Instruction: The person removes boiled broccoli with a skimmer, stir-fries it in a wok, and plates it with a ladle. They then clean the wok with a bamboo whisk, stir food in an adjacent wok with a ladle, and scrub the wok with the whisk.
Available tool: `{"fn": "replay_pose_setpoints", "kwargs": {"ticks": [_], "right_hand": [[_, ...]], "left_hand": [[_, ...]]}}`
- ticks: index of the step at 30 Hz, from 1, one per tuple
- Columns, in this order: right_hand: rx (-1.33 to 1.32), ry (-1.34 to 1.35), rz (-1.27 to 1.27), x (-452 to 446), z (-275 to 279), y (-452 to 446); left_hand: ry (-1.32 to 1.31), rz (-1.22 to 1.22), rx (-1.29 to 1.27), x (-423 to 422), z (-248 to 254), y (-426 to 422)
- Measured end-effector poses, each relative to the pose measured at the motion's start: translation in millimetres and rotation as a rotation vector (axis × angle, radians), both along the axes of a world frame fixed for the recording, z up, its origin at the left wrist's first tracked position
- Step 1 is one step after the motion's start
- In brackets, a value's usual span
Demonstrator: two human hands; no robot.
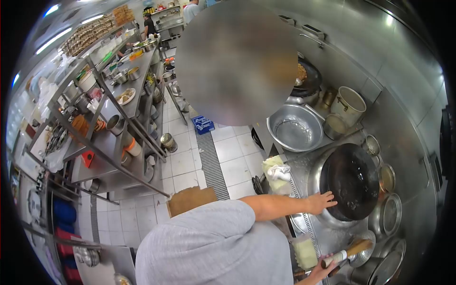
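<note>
A large dark wok (351, 183) sits on the stove with a wet sheen inside. My left hand (321, 203) reaches to its near rim, fingers spread, holding nothing; I cannot tell whether they touch the metal. In my right hand (319, 274) is a wok brush (349, 253) with a white band around it, its tan end pointing away from me. Just beyond the brush is a round metal strainer (365, 241). A folded pale yellow cloth (305, 251) lies at the stove's front edge, near my right hand.
A wide metal basin (295, 127) and a tall pot (349, 104) stand left of the wok. Several metal containers, including a round one (391, 214), line the wall side. Another cloth (277, 173) lies on the front ledge. Behind are steel shelves (114, 126) and cardboard (191, 200).
</note>
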State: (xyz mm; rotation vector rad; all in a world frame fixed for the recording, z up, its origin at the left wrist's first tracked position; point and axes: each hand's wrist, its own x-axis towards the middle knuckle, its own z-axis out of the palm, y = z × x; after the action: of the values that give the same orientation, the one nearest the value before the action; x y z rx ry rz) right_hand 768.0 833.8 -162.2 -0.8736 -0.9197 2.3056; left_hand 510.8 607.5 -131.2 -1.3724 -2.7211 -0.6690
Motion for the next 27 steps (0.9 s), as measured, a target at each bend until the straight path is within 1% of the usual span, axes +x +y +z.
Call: {"fn": "replay_pose_setpoints", "kwargs": {"ticks": [3,4,5,6,7,8,9,10,11,12,13,15,17,18,19,20,21,23,24,25,26,27], "right_hand": [[0.357,-0.128,-0.077,-9.7,42.0,-14.7],[0.567,-0.322,-0.138,-20.8,2.6,21.1],[0.889,-0.488,-0.322,-34.8,-47.0,52.9],[1.158,-0.438,-0.415,-49.3,-46.8,44.6],[1.039,-0.515,-0.248,-59.6,-50.1,37.8],[0.929,-0.603,-0.074,-72.0,-31.8,16.2],[0.896,-0.588,-0.002,-85.6,-79.7,26.1],[0.863,-0.574,0.071,-99.6,-126.5,36.9],[0.83,-0.562,0.143,-113.6,-171.6,48.2],[0.87,-0.593,0.204,-120.6,-196.7,62.3],[0.703,-0.572,0.238,-111.1,-94.3,35.8],[0.661,-0.467,-0.044,-108.1,-71.0,31.6],[0.702,-0.378,-0.3,-114.0,-39.2,4.1],[0.676,-0.43,-0.196,-121.8,-40.1,0.4],[0.473,-0.483,0.054,-120.3,-41.7,9.4],[0.297,-0.558,0.325,-118.1,-24.1,12.8],[0.304,-0.555,0.315,-118.3,-31.5,15.2],[0.507,-0.409,-0.066,-123.2,-48.0,17.2],[0.617,-0.481,-0.269,-126.1,-44.7,10.6],[0.623,-0.493,-0.269,-125.7,-61.6,10.5],[0.692,-0.523,-0.214,-128.8,-102.2,20.0],[0.768,-0.545,-0.16,-132.9,-89.1,21.5]], "left_hand": [[0.022,0.015,0.034,-0.4,-3.6,3.3],[0.038,0.017,0.046,-1.3,-6.6,5.9],[0.107,0.003,0.114,-1.4,-4.6,1.5],[0.161,-0.033,0.194,2.4,9.3,-4.0],[0.085,-0.045,0.209,4.7,20.4,-4.2],[0.133,-0.087,0.274,-2.4,6.0,2.5],[0.21,-0.108,0.272,-6.3,1.1,8.1],[0.036,-0.08,0.231,-1.0,15.0,8.5],[0.068,-0.082,0.195,-1.2,16.2,10.6],[0.015,-0.073,0.086,-2.5,21.3,14.0],[0.002,-0.057,0.091,1.4,25.4,15.0],[0.014,-0.052,0.078,0.8,20.5,16.8],[0.0,-0.061,0.06,5.9,22.1,19.3],[0.017,-0.049,0.058,4.5,23.8,13.9],[0.038,-0.029,0.053,4.1,23.0,13.1],[0.062,-0.025,0.042,3.7,22.7,13.6],[0.067,-0.033,0.05,3.1,23.2,11.4],[0.032,-0.04,0.028,-2.4,25.1,9.8],[0.051,-0.039,0.05,-2.9,24.2,9.2],[0.039,-0.041,0.055,-0.2,22.5,7.2],[0.061,-0.033,0.063,0.7,21.3,6.9],[0.091,-0.023,0.078,-2.1,23.3,8.9]]}}
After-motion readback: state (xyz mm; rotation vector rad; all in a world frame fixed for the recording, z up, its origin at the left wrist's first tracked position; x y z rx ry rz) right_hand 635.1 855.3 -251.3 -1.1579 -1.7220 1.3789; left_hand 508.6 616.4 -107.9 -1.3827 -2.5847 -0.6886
